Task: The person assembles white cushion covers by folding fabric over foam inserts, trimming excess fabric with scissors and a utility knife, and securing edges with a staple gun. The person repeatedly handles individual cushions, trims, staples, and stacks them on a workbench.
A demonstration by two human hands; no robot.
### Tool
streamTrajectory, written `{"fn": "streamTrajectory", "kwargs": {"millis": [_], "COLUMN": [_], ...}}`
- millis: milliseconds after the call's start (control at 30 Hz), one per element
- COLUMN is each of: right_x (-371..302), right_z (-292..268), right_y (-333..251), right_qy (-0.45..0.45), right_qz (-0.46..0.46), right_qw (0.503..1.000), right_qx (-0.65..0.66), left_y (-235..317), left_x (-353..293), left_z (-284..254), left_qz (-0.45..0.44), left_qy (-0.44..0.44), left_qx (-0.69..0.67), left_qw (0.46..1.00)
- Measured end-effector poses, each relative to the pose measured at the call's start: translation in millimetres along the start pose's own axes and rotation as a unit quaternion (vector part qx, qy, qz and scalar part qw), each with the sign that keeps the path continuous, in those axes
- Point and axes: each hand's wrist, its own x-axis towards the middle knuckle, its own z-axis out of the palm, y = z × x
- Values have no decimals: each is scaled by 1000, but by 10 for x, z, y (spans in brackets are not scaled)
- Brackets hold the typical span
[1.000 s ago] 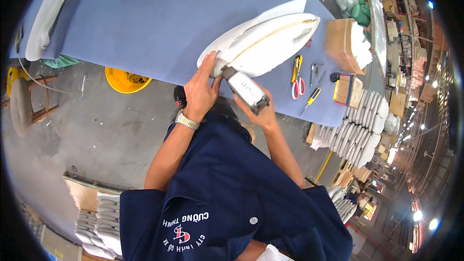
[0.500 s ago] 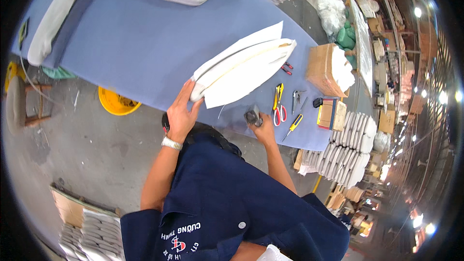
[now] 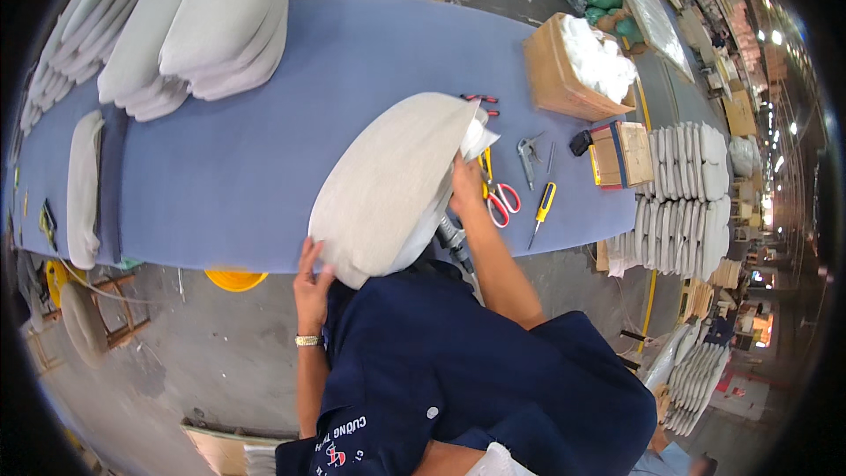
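A light grey fabric-covered cushion is tilted up at the table's near edge, its fabric face towards me. My left hand holds its lower left corner, fingers and thumb along the rim. At the right edge, my right hand grips the cushion where white material sticks out; some fingers are hidden. A dark grey hand tool sits by the table edge below my right hand, partly covered by the cushion. Red-handled scissors lie beside that hand.
On the blue table are a yellow screwdriver, a grey air gun, red-handled pliers and a carton of white stuffing. Stacked cushions stand at the far left. A yellow tub is below the edge.
The cushion has been turned so its grey fabric face shows, and drawn nearer me. My right hand has let go of the dark tool and taken the cushion's right edge. The view has shifted.
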Motion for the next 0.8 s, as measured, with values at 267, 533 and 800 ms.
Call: {"fn": "streamTrajectory", "kwargs": {"millis": [267,533,800], "right_x": [3,218,263], "right_z": [-93,493,1195], "right_y": [-73,-241,298], "right_qy": [-69,-195,-162], "right_qz": [61,90,230], "right_qw": [989,971,947], "right_qx": [119,110,155], "left_y": [-162,660,708], "left_x": [608,339,137], "left_z": [218,-409,-307], "left_qz": [-183,-9,41], "left_qy": [135,110,130], "left_qx": [-238,-343,66], "left_qw": [944,933,988]}}
